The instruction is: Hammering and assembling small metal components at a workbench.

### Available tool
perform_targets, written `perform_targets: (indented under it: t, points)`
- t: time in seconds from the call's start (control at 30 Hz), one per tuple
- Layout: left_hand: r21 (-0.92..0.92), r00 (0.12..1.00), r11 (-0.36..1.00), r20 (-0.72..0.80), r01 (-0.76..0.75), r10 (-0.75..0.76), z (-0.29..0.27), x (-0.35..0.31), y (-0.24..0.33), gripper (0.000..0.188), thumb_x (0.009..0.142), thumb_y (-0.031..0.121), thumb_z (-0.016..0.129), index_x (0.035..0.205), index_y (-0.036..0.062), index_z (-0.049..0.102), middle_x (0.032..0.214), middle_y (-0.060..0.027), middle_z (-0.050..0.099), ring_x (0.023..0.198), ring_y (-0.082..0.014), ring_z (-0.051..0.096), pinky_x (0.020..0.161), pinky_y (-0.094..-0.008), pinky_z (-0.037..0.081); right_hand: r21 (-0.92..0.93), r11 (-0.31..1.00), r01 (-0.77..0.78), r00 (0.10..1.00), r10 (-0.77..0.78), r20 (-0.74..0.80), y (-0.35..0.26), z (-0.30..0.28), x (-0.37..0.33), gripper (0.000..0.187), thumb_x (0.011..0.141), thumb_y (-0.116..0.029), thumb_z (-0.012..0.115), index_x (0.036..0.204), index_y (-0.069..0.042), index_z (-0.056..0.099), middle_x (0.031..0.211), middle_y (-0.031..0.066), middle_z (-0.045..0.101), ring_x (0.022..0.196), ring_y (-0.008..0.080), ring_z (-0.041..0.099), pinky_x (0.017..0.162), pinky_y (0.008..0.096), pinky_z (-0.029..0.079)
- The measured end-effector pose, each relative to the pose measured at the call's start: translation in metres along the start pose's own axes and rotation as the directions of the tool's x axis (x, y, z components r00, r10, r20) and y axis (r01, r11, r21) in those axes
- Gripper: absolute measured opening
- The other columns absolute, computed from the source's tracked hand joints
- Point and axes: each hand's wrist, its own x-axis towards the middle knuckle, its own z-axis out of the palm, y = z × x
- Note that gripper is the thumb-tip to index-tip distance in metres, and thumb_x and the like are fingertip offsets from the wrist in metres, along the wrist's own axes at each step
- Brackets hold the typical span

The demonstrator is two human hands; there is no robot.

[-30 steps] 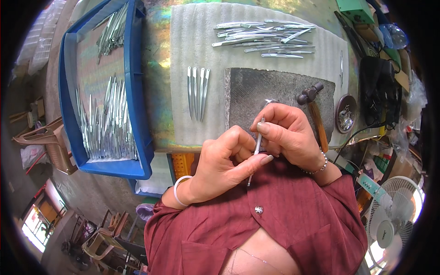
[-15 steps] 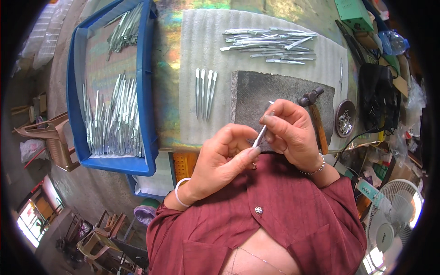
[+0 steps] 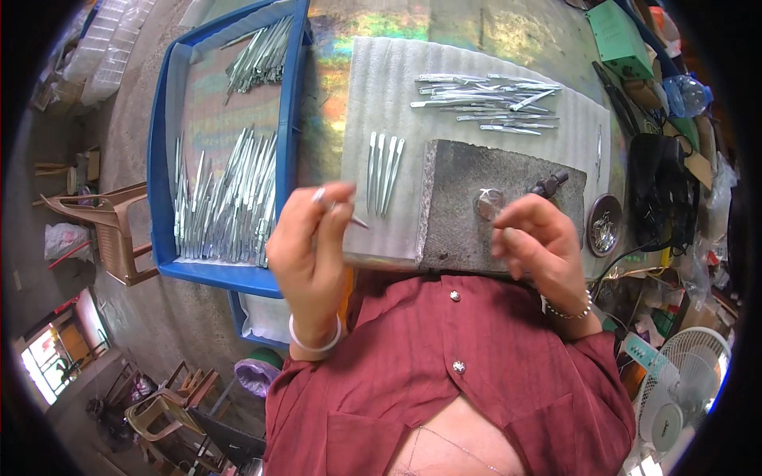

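Observation:
My left hand [image 3: 309,258] is closed around a slim tapered metal piece [image 3: 360,223], blurred by motion, whose pointed end sticks out past the fingers. It hovers between the blue tray and the white foam sheet. My right hand [image 3: 544,246] is over the near right part of a dark stone block [image 3: 460,238], fingers loosely curled and apart, with nothing visible in them. Just beyond its fingertips lies a small round, shiny thing [image 3: 488,204]. A hammer [image 3: 549,184] rests on the block, its handle hidden by my hand. Several similar pieces [image 3: 382,174] lie side by side on the foam.
A blue tray [image 3: 290,119] at the left holds two groups of metal pieces. More pieces [image 3: 492,103] lie loosely piled on the far foam sheet [image 3: 389,79]. Right of the block is a round dish [image 3: 592,230] with small metal parts. A fan [image 3: 683,381] stands lower right.
My hands have moved apart. The left has carried the metal piece leftward toward the tray; the right has let go of it and moved slightly right. The whole view has shifted a little.

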Motion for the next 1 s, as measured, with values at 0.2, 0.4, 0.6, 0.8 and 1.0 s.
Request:
perform_targets:
  t: [0.2,0.4,0.6,0.8,1.0]
  points:
    - [0.565,0.989,0.812,0.103,-0.145,0.105,0.023,0.037,-0.069,0.020,0.081,0.010,0.066,0.097,-0.0008,0.062,0.072,-0.0140,0.059,0.062,-0.0245,0.060,0.058,-0.0338,0.047,-0.501,0.854,0.141,0.926,-0.293,-0.238,0.017,-0.036,-0.029,0.017,0.086,-0.004,0.058,0.102,0.001,0.054,0.083,0.0041,0.059,0.062,0.0073,0.052,0.056,0.0200,0.040]
    - [0.574,0.979,0.817,0.191,-0.053,-0.071,0.033,0.040,-0.079,0.025,0.079,0.013,0.068,0.099,0.0001,0.061,0.077,-0.0157,0.061,0.066,-0.0281,0.061,0.060,-0.0376,0.047,-0.854,0.513,0.080,0.848,-0.485,-0.212,0.016,-0.044,-0.029,0.028,0.079,-0.002,0.061,0.106,0.001,0.054,0.097,0.0141,0.054,0.082,0.0255,0.057,0.073,0.0325,0.046]
    - [0.660,0.985,0.746,0.171,-0.086,-0.037,0.031,0.039,-0.075,0.025,0.082,0.013,0.065,0.103,0.0001,0.060,0.084,-0.0149,0.061,0.065,-0.0277,0.061,0.061,-0.0364,0.048,-0.976,0.217,0.015,0.844,-0.526,-0.104,0.023,-0.055,-0.021,0.044,0.072,0.000,0.059,0.115,0.000,0.047,0.108,0.0157,0.050,0.099,0.0322,0.051,0.083,0.0386,0.044]
    - [0.582,0.977,0.792,0.193,-0.185,0.087,0.050,0.047,-0.030,0.023,0.082,0.009,0.065,0.103,0.0005,0.061,0.098,-0.0137,0.059,0.076,-0.0209,0.061,0.060,-0.0317,0.051,-0.967,0.251,-0.048,0.870,-0.464,-0.164,0.025,-0.060,-0.028,0.043,0.071,0.001,0.056,0.113,0.000,0.046,0.099,0.0156,0.049,0.092,0.0324,0.053,0.076,0.0408,0.046]
    - [0.324,0.939,0.924,0.330,-0.206,0.094,0.099,0.081,0.002,0.013,0.081,0.005,0.063,0.093,0.0025,0.065,0.091,-0.0115,0.062,0.077,-0.0203,0.062,0.062,-0.0294,0.052,-0.889,0.458,0.030,0.888,-0.420,-0.187,0.030,-0.071,-0.040,0.040,0.075,-0.001,0.054,0.113,-0.001,0.045,0.098,0.0167,0.051,0.083,0.0360,0.057,0.070,0.0429,0.047]
